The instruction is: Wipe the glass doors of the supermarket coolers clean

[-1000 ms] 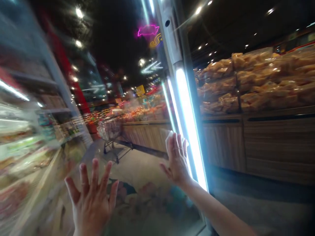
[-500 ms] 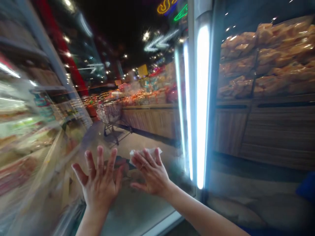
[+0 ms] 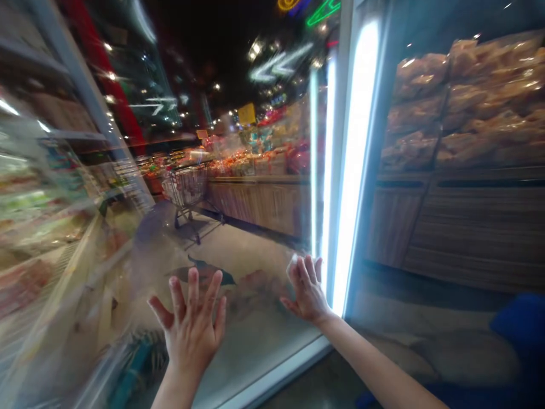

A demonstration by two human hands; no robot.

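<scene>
A glass door pane (image 3: 264,335) stands tilted in front of me, with dim reflections showing in it. My left hand (image 3: 191,324) is spread on the glass with fingers apart and nothing in it. Further right, by the lit tube (image 3: 355,165), my right hand (image 3: 309,289) presses a small white wipe (image 3: 293,267) against the pane. Most of the wipe is hidden under the fingers, so I cannot tell whether it is cloth or paper.
A pale metal frame edge (image 3: 276,372) runs below the glass. Through or in the pane appear a shopping cart (image 3: 187,190) and a wood-panelled display (image 3: 255,207). Bagged goods (image 3: 489,108) are stacked at right. Blurred shelves with packages (image 3: 25,284) lie at left.
My right hand has slid right with the wipe, towards the lit tube. My left hand sits slightly lower and further right, still spread. The view has shifted a little.
</scene>
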